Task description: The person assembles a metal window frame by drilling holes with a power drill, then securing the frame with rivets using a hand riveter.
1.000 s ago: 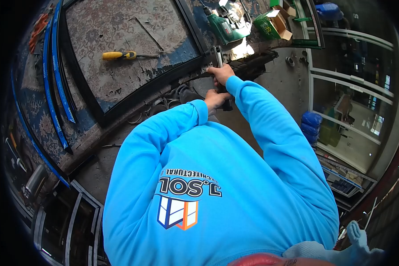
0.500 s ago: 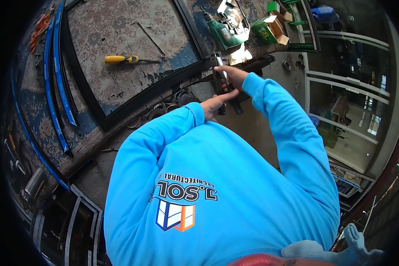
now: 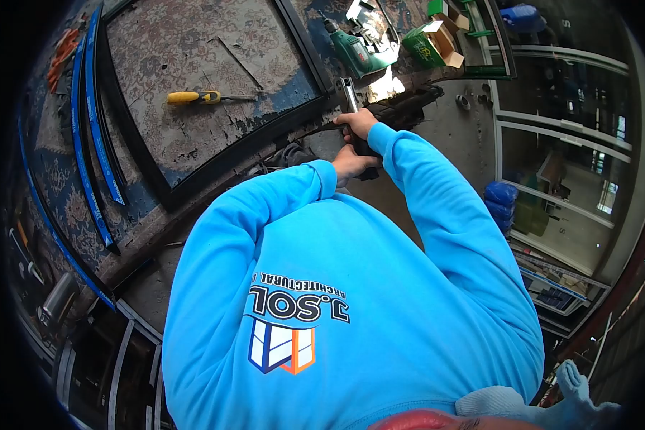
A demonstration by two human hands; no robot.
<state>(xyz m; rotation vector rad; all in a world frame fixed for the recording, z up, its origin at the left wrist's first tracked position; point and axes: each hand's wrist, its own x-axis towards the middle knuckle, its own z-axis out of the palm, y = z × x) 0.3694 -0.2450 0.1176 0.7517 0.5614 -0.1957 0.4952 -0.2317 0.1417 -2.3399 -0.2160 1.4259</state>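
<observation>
A hand riveter [image 3: 349,93] with a silver head and dark handles points away from me, just past the corner of the black frame. My right hand [image 3: 358,124] is closed around it below the head. Nearer my body, my left hand [image 3: 351,165] grips the lower part of its handles. My fingers hide most of the handles. The black frame [image 3: 236,159] lies on the carpeted bench to the left of the riveter. Inside that frame rests a yellow-handled screwdriver [image 3: 193,97].
A green power drill [image 3: 362,56] and an open green box [image 3: 430,44] lie at the back of the bench. Blue-taped strips [image 3: 86,122] run along the left. Glazed frames [image 3: 566,136] stand on the right, near a blue bundle [image 3: 500,201].
My right hand has wrapped around the riveter and moved slightly left. The handles, spread apart before, now appear drawn together within my two hands.
</observation>
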